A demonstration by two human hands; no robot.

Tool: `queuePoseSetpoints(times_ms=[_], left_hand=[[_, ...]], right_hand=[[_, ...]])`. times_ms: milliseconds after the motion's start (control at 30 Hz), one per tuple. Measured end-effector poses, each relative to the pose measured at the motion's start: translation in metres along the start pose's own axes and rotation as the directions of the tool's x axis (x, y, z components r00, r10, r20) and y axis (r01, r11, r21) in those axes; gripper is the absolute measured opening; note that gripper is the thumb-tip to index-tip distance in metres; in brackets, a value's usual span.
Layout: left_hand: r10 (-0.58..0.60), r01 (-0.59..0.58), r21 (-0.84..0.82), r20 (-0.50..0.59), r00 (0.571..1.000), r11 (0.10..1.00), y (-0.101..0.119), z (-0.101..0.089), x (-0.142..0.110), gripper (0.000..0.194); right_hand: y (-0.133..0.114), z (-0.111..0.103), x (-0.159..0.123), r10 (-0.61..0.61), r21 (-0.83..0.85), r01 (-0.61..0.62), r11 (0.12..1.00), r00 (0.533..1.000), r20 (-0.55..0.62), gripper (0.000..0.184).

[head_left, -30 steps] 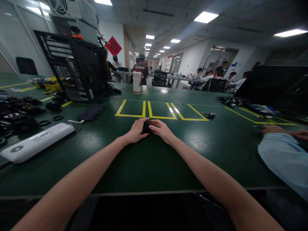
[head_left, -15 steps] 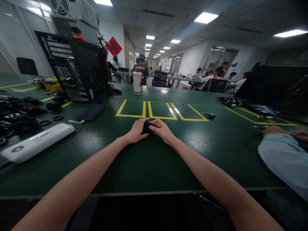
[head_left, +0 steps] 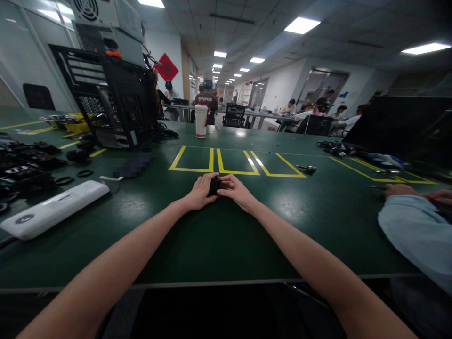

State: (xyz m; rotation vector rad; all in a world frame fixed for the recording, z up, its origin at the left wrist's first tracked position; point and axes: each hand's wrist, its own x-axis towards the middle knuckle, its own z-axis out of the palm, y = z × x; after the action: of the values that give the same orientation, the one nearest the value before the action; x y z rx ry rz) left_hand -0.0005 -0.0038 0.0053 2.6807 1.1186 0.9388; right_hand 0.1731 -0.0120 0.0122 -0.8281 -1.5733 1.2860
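Observation:
Both of my arms reach forward over the dark green table [head_left: 212, 235]. My left hand [head_left: 200, 192] and my right hand [head_left: 236, 189] meet just in front of the yellow marked boxes [head_left: 233, 162]. Between them sits a small black object [head_left: 213, 186], mostly hidden by my fingers. The fingers of both hands are curled round it, the left from the left side, the right from the right with the fingertips on its top. What the object is I cannot make out.
A black open computer case [head_left: 113, 108] stands at the back left, with dark parts [head_left: 28, 165] and a white flat device [head_left: 52, 209] nearer. A white bottle [head_left: 201, 121] stands behind the boxes. A screwdriver [head_left: 306, 168] lies right. Another person's light-blue sleeve [head_left: 416, 235] rests at the right edge.
My hands stay in the same place on the black object; only the right fingertips have shifted slightly on its top.

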Motion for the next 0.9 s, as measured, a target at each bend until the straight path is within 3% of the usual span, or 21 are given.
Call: queuePoseSetpoints(times_ms=[133,300,533,767,900], left_hand=[[0.007,-0.007,-0.002,-0.006,1.000,1.000,-0.0004,0.0007,-0.0001,0.064],[0.008,-0.008,0.000,-0.008,1.000,1.000,-0.0016,0.0015,-0.0004,0.064],[0.005,-0.005,0.000,-0.007,1.000,1.000,-0.0014,0.0015,-0.0001,0.062],[0.006,-0.007,-0.029,-0.015,1.000,1.000,-0.0005,0.0015,0.0008,0.063],[0.011,-0.011,-0.016,-0.004,1.000,1.000,-0.0009,0.0009,0.0006,0.063]], right_hand=[[0.0017,0.0015,0.0006,0.047,0.042,-0.046,0.998,0.999,-0.026,0.029],[0.0039,0.0004,0.0041,0.084,0.057,-0.083,0.995,0.996,-0.022,0.033],[-0.0003,-0.0001,0.0017,0.002,0.038,-0.002,0.999,1.000,0.013,0.041],[0.0016,0.0026,0.0012,0.028,0.024,-0.027,0.999,0.999,-0.045,0.028],[0.0044,0.0014,0.0038,0.071,0.069,-0.068,0.995,0.997,-0.036,0.031]])
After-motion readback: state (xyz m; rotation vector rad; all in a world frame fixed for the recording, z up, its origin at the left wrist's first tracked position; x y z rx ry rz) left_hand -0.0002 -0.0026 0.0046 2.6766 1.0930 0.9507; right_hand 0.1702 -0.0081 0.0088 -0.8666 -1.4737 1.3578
